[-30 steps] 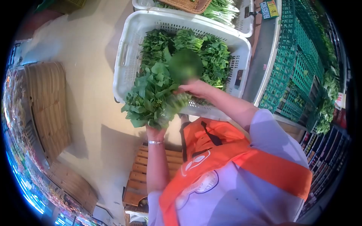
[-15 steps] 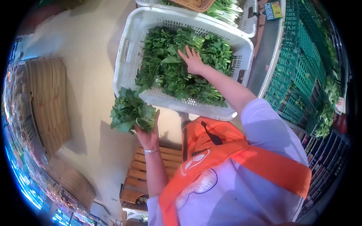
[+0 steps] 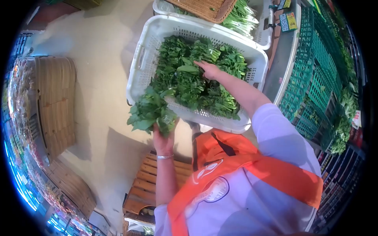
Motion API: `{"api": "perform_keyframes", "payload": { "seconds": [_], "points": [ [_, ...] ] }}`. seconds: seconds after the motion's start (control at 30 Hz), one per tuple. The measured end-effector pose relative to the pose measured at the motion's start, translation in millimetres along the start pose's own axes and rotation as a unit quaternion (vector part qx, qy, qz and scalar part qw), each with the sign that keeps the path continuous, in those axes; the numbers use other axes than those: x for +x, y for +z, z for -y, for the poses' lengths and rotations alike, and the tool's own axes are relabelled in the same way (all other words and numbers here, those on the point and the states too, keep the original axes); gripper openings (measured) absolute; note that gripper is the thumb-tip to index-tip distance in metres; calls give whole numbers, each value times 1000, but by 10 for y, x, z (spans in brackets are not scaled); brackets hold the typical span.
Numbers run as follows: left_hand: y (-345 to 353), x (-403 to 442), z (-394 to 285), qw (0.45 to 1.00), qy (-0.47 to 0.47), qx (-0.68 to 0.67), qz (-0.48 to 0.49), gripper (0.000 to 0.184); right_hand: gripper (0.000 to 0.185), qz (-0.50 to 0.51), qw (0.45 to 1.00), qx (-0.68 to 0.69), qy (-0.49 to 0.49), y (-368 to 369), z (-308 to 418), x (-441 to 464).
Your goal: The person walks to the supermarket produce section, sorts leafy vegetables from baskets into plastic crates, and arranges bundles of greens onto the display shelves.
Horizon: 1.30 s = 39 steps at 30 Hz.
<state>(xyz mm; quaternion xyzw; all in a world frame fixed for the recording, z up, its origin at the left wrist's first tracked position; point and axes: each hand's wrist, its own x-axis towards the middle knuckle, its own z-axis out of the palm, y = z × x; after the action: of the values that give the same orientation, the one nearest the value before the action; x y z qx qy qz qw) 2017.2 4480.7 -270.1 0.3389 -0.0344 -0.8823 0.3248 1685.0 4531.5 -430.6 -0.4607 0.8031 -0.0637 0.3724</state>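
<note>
My left hand is closed round the stem end of a bunch of leafy greens, held at the near left corner of a white plastic crate. The bunch's leaves point up and to the left, partly covering the crate's rim. Over the middle of the crate, my right hand reaches in with its index finger stretched out, touching or just above a broad leaf. It holds nothing that I can see. Several more bunches of the same greens lie in the crate, their pale stems mostly toward the right.
Behind the crate is another white crate of pale-stemmed greens with a wicker basket on it. Green mesh crates and a price tag are on the right. A slatted wooden stand is below my left arm.
My left hand and its bunch have shifted slightly right, closer to the crate. My right hand's fingers, spread before, are now drawn closer together. The whole view has shifted a little.
</note>
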Motion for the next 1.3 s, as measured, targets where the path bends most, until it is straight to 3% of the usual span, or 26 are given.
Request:
{"api": "perform_keyframes", "payload": {
  "seconds": [0.03,0.13,0.2,0.27,0.33,0.4,0.47,0.53,0.6,0.7,0.8,0.83,0.87,0.93,1.0,1.07,1.1,1.17,1.2,1.23,1.3],
  "points": [
    [73,38,32,1000,5,15,-4,47,84,18,999,-26,28,-69,100,14],
    [152,279,41,997,-2,76,-2,40,89,-199,977,-23,70,-187,748,-312],
    [178,454,81,991,-8,133,-8,39,90,-186,932,293,-100,-237,1151,-604],
    [125,593,103,988,-42,148,-20,35,90,-66,869,452,-192,-245,1584,-870],
    [62,766,105,983,-78,164,-36,33,88,-95,905,367,-196,-17,1674,-698],
    [68,670,116,968,-91,231,-29,34,85,-13,960,244,-139,16,1653,-471],
    [-67,490,159,939,-59,336,-40,43,81,39,988,103,-111,616,1525,2],
    [141,272,260,886,-27,461,-46,50,79,92,986,2,-141,1292,1190,268],
    [413,31,256,838,-1,543,-57,52,78,67,988,11,-136,1177,1194,180],
    [-92,178,206,652,77,754,16,65,86,66,987,20,-146,1106,1202,88],
    [-473,259,243,403,176,891,115,73,87,6,983,54,-173,1182,1252,2],
    [-399,228,256,381,157,903,123,82,84,-16,981,67,-180,1144,1298,-77],
    [-395,227,270,372,162,905,131,83,74,-43,978,74,-190,982,1331,-256],
    [-421,203,252,352,171,909,140,86,59,-138,945,219,-200,853,1302,-485],
    [-443,189,221,353,176,906,152,87,42,-136,882,450,-40,348,1334,-781],
    [-442,194,178,360,184,899,171,84,40,-305,825,475,20,-24,1141,-776],
    [-441,188,139,364,187,894,184,81,43,-461,771,440,-28,-175,952,-606],
    [-496,168,66,364,189,892,192,78,55,-483,696,528,65,-981,809,-670],
    [-519,134,49,396,181,880,192,77,66,-559,681,466,79,-1049,448,-289],
    [-552,89,32,426,173,867,192,77,76,-561,650,503,103,-1372,422,-286],
    [-566,-71,41,462,151,857,172,76,87,-522,648,538,136,-1688,130,86]
  ]
}}
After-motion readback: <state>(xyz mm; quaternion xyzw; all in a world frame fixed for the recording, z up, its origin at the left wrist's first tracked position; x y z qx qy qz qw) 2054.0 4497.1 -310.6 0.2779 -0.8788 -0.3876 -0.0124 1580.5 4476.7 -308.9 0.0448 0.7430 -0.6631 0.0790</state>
